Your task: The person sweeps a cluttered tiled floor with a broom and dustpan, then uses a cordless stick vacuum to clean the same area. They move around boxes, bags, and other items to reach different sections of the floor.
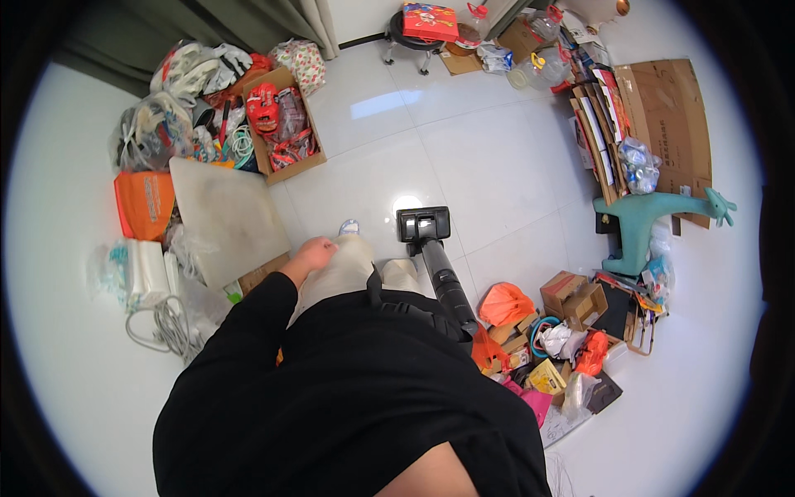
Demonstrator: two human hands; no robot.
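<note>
My left hand (318, 253) hangs over my left thigh in light trousers (332, 279), its fingers loosely curled. Nothing shows in it, though the inside of the fingers is hidden. My right hand is out of view. Before me, on the right, a black vacuum cleaner floor head (424, 224) rests flat on the pale tiles (490, 155). From it a dark vacuum tube (446, 282) slants back toward my right side and disappears behind my black top (372, 385). One blue-grey slipper (349, 227) pokes out past my left knee.
At left stand a cardboard box of red packages (282, 127), plastic bags and a leaning pale board (230, 220). A round stool (417, 40) bears a red box. On the right are flattened cardboard (667, 136), a teal animal-shaped stool (643, 227) and piled boxes (574, 301).
</note>
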